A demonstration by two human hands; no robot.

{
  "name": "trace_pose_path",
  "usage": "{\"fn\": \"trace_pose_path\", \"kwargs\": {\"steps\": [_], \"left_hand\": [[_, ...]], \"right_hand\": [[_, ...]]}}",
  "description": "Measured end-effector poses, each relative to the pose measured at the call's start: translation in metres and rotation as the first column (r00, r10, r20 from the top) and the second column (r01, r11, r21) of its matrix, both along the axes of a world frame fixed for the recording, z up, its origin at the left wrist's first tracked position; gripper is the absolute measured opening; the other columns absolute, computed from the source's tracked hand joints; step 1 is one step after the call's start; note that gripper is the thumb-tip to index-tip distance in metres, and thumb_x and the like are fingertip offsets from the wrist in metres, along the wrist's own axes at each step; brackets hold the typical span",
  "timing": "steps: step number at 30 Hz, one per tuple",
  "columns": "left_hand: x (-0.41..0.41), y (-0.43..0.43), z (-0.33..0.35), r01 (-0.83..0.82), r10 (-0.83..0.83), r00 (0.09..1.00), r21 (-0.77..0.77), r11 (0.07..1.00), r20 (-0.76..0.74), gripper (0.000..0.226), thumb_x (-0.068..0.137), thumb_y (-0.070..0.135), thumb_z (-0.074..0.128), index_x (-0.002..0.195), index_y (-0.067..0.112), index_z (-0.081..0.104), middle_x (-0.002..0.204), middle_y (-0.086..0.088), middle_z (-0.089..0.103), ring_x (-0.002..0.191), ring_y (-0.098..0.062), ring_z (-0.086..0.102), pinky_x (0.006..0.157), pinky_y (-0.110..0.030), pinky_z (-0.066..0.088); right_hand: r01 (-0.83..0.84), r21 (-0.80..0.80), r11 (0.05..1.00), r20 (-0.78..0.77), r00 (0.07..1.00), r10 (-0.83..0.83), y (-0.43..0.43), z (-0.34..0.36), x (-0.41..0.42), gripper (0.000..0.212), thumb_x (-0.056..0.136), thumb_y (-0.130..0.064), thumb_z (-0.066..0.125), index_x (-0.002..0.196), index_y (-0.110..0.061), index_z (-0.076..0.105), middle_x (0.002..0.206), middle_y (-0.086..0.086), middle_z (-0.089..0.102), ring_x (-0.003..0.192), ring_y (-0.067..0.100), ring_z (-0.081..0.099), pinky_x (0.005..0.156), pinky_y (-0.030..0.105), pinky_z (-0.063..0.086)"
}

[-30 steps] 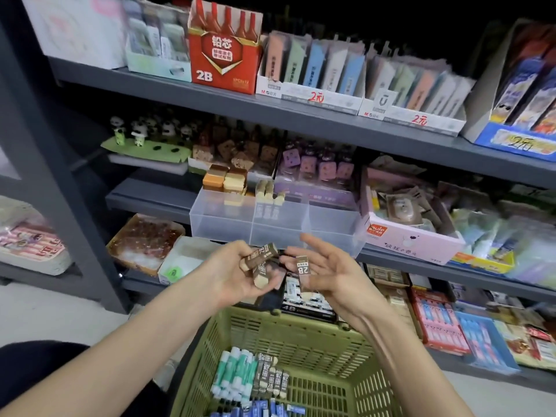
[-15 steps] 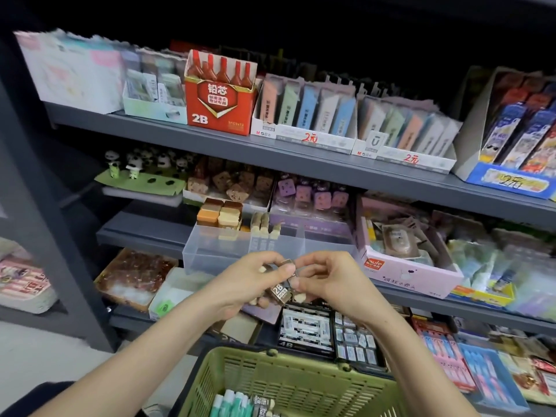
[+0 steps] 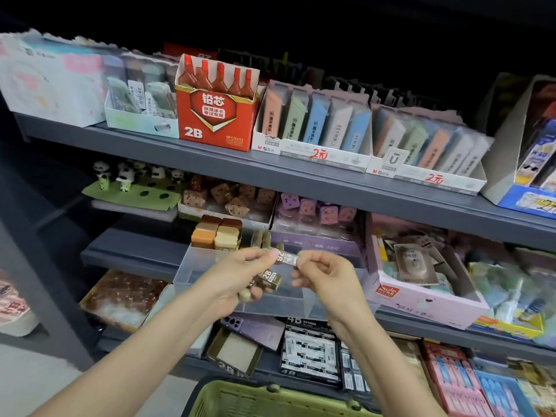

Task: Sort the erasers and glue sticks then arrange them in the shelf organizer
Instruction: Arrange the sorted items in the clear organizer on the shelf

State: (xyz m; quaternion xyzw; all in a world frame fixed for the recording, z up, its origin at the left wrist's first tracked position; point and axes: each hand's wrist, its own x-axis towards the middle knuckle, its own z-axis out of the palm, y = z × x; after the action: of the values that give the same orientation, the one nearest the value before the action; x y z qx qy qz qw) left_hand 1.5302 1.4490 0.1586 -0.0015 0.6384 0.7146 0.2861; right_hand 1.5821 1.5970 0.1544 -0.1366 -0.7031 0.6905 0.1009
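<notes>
Both hands are raised in front of the clear shelf organizer (image 3: 207, 267) on the middle shelf. My left hand (image 3: 237, 278) grips a brown 2B eraser (image 3: 267, 279) against its palm, with another pale eraser under its fingers. A second 2B eraser (image 3: 285, 257) is pinched between my left fingertips and my right hand (image 3: 326, 276). The organizer's left compartment holds stacked brown and cream erasers (image 3: 218, 233); a few upright beige erasers (image 3: 261, 238) stand in the middle one.
The green basket (image 3: 240, 400) shows only its rim at the bottom edge. A pink box (image 3: 427, 302) stands right of the organizer. The shelf above carries a red 2B lead box (image 3: 215, 115) and pastel packs. Boxes of 4B erasers (image 3: 310, 353) lie on the lower shelf.
Both hands rose from above the basket to the organizer's front. The erasers were brought together, and one is now pinched between both hands. The view tilted up, hiding the basket's contents.
</notes>
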Motion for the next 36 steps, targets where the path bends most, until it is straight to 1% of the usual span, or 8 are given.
{"fn": "trace_pose_path", "kwargs": {"steps": [3, 5, 9, 11, 21, 29, 34, 36], "left_hand": [[-0.013, -0.012, -0.002, -0.05, 0.05, 0.999, -0.023, 0.998, -0.01, 0.024, 0.091, 0.03, 0.059, 0.097, 0.007, 0.065, 0.063, -0.009, 0.059, 0.046, -0.011, 0.04, 0.036, -0.013, 0.025], [-0.021, -0.019, -0.002, -0.104, 0.104, 0.995, -0.013, 0.994, -0.009, 0.022, 0.092, 0.027, 0.058, 0.09, 0.006, 0.063, 0.067, -0.01, 0.057, 0.04, -0.008, 0.041, 0.033, -0.012, 0.028], [-0.033, -0.027, -0.002, -0.16, 0.16, 0.987, 0.036, 0.986, 0.008, 0.019, 0.093, 0.023, 0.058, 0.087, 0.005, 0.061, 0.073, -0.01, 0.054, 0.037, -0.007, 0.043, 0.031, -0.012, 0.031], [-0.035, -0.028, -0.003, -0.151, 0.151, 0.989, 0.029, 0.988, 0.009, 0.019, 0.093, 0.023, 0.057, 0.086, 0.006, 0.061, 0.073, -0.009, 0.054, 0.039, -0.007, 0.043, 0.032, -0.013, 0.032], [-0.037, -0.027, -0.01, -0.116, 0.114, 0.993, 0.059, 0.992, 0.026, 0.011, 0.09, 0.016, 0.061, 0.088, 0.005, 0.065, 0.084, -0.011, 0.06, 0.042, -0.007, 0.051, 0.038, -0.013, 0.039], [-0.038, -0.028, -0.012, -0.125, 0.115, 0.991, 0.139, 0.982, 0.075, 0.012, 0.08, -0.009, 0.064, 0.079, 0.002, 0.07, 0.09, -0.016, 0.067, 0.069, -0.021, 0.071, 0.081, -0.032, 0.057], [-0.036, -0.023, -0.013, -0.116, 0.109, 0.992, 0.15, 0.982, 0.058, 0.01, 0.077, -0.006, 0.068, 0.083, 0.001, 0.069, 0.079, -0.011, 0.072, 0.075, -0.022, 0.072, 0.074, -0.028, 0.059], [-0.034, -0.02, -0.013, -0.1, 0.094, 0.995, 0.161, 0.982, 0.043, 0.011, 0.075, -0.004, 0.07, 0.084, 0.002, 0.069, 0.076, -0.009, 0.073, 0.075, -0.021, 0.072, 0.067, -0.024, 0.059]], "right_hand": [[0.153, 0.311, 0.938, -0.083, 0.988, -0.134, 0.015, 0.002, -0.023, 0.005, 0.089, -0.008, 0.062, 0.088, -0.011, 0.066, 0.067, -0.004, 0.067, 0.056, 0.005, 0.061, 0.062, 0.018, 0.05], [0.2, 0.596, 0.778, -0.113, 0.98, -0.166, 0.025, 0.004, -0.038, 0.007, 0.088, -0.01, 0.061, 0.085, -0.01, 0.067, 0.071, 0.0, 0.067, 0.065, 0.014, 0.062, 0.066, 0.027, 0.049], [0.004, 0.939, 0.345, 0.022, 0.997, -0.072, 0.032, -0.001, -0.065, 0.023, 0.087, -0.006, 0.055, 0.102, -0.013, 0.07, 0.1, 0.009, 0.07, 0.093, 0.028, 0.06, 0.079, 0.031, 0.042], [-0.1, 0.96, 0.263, 0.113, 0.993, -0.037, 0.032, -0.006, -0.076, 0.036, 0.087, -0.008, 0.053, 0.121, -0.016, 0.064, 0.114, 0.007, 0.068, 0.106, 0.027, 0.059, 0.089, 0.028, 0.041], [-0.329, 0.891, 0.313, 0.314, 0.944, 0.101, 0.03, -0.019, -0.086, 0.042, 0.094, -0.015, 0.05, 0.135, -0.018, 0.048, 0.118, 0.009, 0.065, 0.108, 0.028, 0.058, 0.088, 0.029, 0.044], [-0.3, 0.881, 0.366, 0.284, 0.954, 0.099, 0.036, -0.028, -0.081, 0.04, 0.095, -0.015, 0.047, 0.134, -0.021, 0.05, 0.114, 0.01, 0.066, 0.105, 0.028, 0.06, 0.09, 0.033, 0.047], [-0.226, 0.915, 0.334, 0.222, 0.974, 0.048, 0.035, -0.021, -0.071, 0.032, 0.095, -0.02, 0.049, 0.126, -0.018, 0.057, 0.106, 0.007, 0.068, 0.1, 0.026, 0.06, 0.086, 0.032, 0.047], [-0.133, 0.894, 0.428, 0.115, 0.991, 0.069, 0.032, -0.014, -0.06, 0.025, 0.093, -0.025, 0.055, 0.114, -0.015, 0.065, 0.094, -0.003, 0.07, 0.095, 0.016, 0.062, 0.085, 0.03, 0.047]]}}
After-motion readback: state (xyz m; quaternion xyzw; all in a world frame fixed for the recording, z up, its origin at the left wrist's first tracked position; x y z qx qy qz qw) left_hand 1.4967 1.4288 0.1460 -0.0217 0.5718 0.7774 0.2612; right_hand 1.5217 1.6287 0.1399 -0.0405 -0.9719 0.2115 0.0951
